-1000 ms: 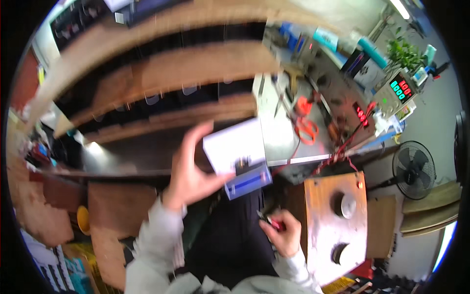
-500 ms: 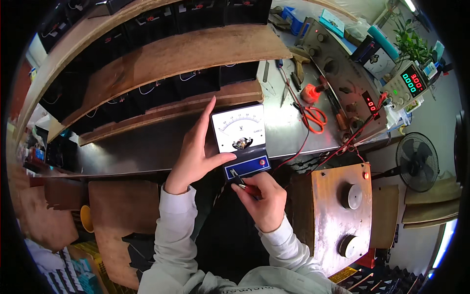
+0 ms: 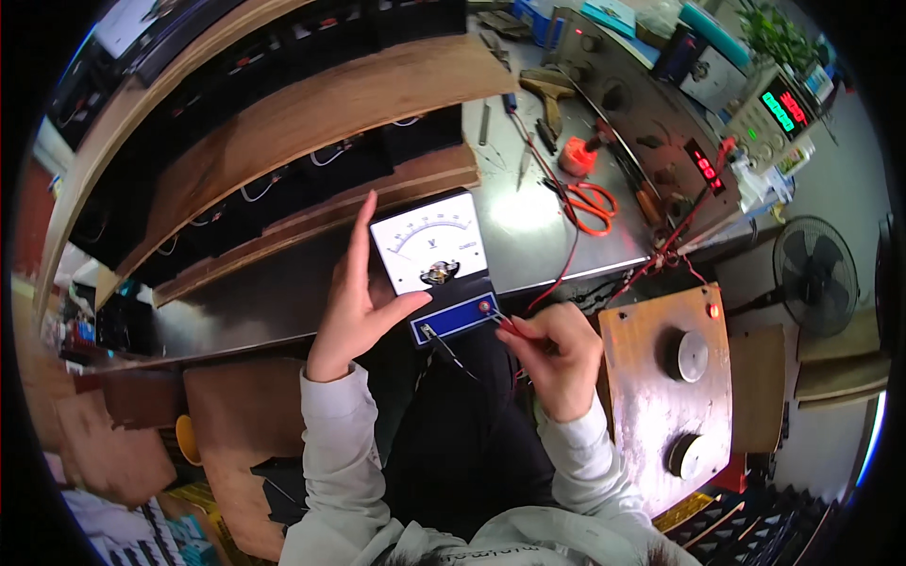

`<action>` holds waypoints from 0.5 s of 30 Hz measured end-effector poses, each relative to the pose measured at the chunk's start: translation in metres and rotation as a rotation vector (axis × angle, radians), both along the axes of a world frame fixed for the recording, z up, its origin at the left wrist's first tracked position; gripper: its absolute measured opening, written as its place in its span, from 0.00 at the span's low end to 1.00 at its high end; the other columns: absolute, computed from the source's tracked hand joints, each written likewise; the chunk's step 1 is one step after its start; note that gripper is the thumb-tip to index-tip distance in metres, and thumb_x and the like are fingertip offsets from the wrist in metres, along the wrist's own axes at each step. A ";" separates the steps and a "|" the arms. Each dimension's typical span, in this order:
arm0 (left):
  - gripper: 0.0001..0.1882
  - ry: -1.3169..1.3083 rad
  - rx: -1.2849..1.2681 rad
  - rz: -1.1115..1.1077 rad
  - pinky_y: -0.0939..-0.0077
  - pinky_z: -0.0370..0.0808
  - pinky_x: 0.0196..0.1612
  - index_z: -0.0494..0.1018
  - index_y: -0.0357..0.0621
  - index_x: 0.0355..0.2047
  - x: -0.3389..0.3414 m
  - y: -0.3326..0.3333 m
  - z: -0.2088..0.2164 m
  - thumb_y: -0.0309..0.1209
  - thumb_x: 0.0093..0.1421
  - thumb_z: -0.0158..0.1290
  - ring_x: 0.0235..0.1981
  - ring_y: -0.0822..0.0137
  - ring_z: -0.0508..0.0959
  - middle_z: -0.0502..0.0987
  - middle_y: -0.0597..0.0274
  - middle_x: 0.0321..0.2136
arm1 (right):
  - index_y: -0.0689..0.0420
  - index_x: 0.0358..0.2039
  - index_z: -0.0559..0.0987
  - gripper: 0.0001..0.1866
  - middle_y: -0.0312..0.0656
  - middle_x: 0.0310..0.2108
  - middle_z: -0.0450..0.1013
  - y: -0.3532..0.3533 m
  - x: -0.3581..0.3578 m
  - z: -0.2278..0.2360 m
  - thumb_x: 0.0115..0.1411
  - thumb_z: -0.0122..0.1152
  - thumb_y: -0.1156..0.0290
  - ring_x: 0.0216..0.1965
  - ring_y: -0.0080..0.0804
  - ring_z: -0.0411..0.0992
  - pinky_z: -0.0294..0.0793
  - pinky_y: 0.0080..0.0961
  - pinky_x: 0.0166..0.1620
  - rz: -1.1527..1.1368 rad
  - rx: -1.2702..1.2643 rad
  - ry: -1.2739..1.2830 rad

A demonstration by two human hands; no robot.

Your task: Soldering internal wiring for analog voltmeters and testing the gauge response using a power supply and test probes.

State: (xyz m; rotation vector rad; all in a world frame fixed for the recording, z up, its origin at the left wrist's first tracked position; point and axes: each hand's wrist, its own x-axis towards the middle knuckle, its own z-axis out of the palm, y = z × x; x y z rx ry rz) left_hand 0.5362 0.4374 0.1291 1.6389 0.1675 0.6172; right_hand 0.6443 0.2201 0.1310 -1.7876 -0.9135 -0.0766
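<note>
An analog voltmeter (image 3: 432, 236) with a white dial and a blue lower panel is tilted in front of me at the bench edge. My left hand (image 3: 351, 307) holds it by the left side, thumb across the lower front and fingers along its edge. My right hand (image 3: 564, 363) pinches a red test lead (image 3: 514, 327), whose metal tip is at the red terminal (image 3: 486, 306) on the panel's right; whether it grips the terminal I cannot tell. From the metal terminal on the left hangs a black lead (image 3: 449, 353).
Wooden shelves (image 3: 311, 123) with black meters stand at the left. Orange-handled scissors (image 3: 592, 209), a red bottle (image 3: 577, 157) and a brush (image 3: 547, 92) lie on the metal bench. At right are a power supply (image 3: 769, 123), a wood-sided box with two knobs (image 3: 661, 377) and a fan (image 3: 814, 269).
My right hand has moved from the left terminal to the red one, now with the red lead. The black lead now hangs free of my fingers. The view has shifted slightly.
</note>
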 end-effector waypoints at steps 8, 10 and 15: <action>0.59 0.068 -0.016 -0.019 0.64 0.72 0.60 0.37 0.53 0.75 0.006 -0.003 0.006 0.15 0.52 0.63 0.60 0.60 0.71 0.65 0.50 0.62 | 0.61 0.30 0.83 0.11 0.40 0.23 0.73 0.006 0.004 -0.016 0.46 0.78 0.76 0.24 0.31 0.72 0.71 0.25 0.28 -0.033 0.032 0.126; 0.57 0.040 0.010 0.021 0.65 0.72 0.59 0.39 0.49 0.74 0.007 0.000 0.003 0.15 0.52 0.63 0.58 0.61 0.73 0.68 0.49 0.59 | 0.62 0.33 0.83 0.12 0.40 0.27 0.75 0.005 0.002 -0.015 0.47 0.77 0.78 0.28 0.28 0.73 0.72 0.22 0.33 0.011 0.022 0.268; 0.56 -0.033 -0.058 0.002 0.66 0.70 0.60 0.42 0.49 0.74 0.001 0.007 0.008 0.16 0.51 0.64 0.59 0.63 0.71 0.66 0.51 0.60 | 0.63 0.39 0.82 0.16 0.42 0.37 0.76 0.011 0.004 -0.004 0.49 0.76 0.78 0.37 0.27 0.75 0.74 0.21 0.41 0.163 0.101 0.166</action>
